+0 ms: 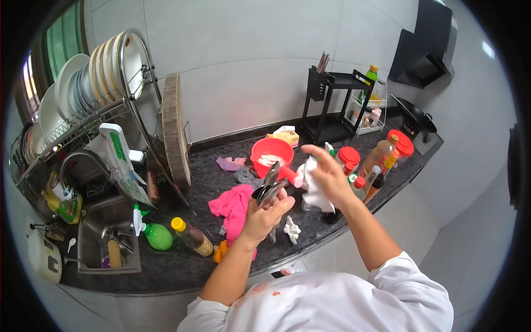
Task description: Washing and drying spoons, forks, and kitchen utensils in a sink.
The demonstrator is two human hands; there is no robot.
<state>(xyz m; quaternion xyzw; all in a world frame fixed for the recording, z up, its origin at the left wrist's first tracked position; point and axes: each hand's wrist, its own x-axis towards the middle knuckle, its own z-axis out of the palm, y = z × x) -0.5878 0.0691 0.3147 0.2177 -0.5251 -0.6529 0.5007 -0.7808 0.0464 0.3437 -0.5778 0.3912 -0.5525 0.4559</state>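
My left hand [267,211] grips a bunch of metal spoons [271,189], their bowls pointing up and away from me. To the right, my right hand [327,176] holds a white paper tissue [316,189] that hangs below the fingers. Just beyond both hands stands a red plastic bowl with a handle [272,151], with white pieces inside. Left of the left wrist lies a bright pink cloth [234,209]. A crumpled tissue [292,229] rests on the dark counter between my forearms.
Sauce bottles and red-lidded jars [349,155] crowd the right side. On the left are a green spray bottle [158,236], a yellow-capped bottle [193,236], a steel sink [110,269] and a dish rack [137,112] with plates. A black shelf [350,81] stands at the wall.
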